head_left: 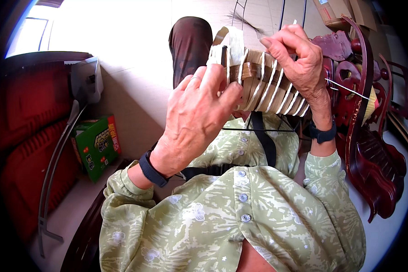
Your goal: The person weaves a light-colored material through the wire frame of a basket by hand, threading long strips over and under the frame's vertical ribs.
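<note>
A beige woven piece [251, 95], with brown strips crossed by several white cords, sits on a black wire frame [254, 129] above my lap. A pale flat strap [235, 38] loops up from its left end. My left hand [197, 113] grips that left end, fingers curled over it, fingertips partly hidden. My right hand [299, 65] is closed in a pinch above the piece's right part; a small white tip shows above the fingers, but what they hold is unclear.
Carved dark-red wooden furniture [362, 149] stands at right, cardboard boxes [331, 11] behind it. At left are red seating [31, 163], a curved metal strip [54, 177] and a green box [90, 149]. My dark-clad knee [188, 45] shows beyond my left hand.
</note>
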Available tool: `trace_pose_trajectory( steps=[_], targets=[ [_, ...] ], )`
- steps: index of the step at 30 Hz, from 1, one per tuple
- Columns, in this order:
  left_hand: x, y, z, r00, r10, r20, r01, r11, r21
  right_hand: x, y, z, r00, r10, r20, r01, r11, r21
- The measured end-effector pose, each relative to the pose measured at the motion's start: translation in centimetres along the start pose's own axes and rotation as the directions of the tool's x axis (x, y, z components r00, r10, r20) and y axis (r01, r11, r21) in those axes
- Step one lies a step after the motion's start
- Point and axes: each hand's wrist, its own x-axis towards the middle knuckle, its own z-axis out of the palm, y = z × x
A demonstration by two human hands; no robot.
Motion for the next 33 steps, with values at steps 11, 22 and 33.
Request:
trace_pose_trajectory(
  steps=[11, 22, 33],
  targets=[
    [-0.4, -5.2, -2.2, 0.966, 0.048, 0.254, 0.137, 0.740, -0.659, -3.2, -6.5, -0.7, 0.982, -0.187, 0.031, 0.190, 0.969, -0.157],
    [-1.9, -4.2, -1.9, 0.989, -0.050, 0.138, 0.120, 0.818, -0.562, -4.7, -8.4, 2.9, 0.980, -0.182, 0.078, 0.192, 0.968, -0.160],
    [-3.7, -2.9, -2.1, 0.992, 0.125, 0.023, -0.104, 0.901, -0.421, -5.9, -10.2, 1.3, 0.942, -0.144, 0.304, 0.122, 0.989, 0.089]
  ],
)
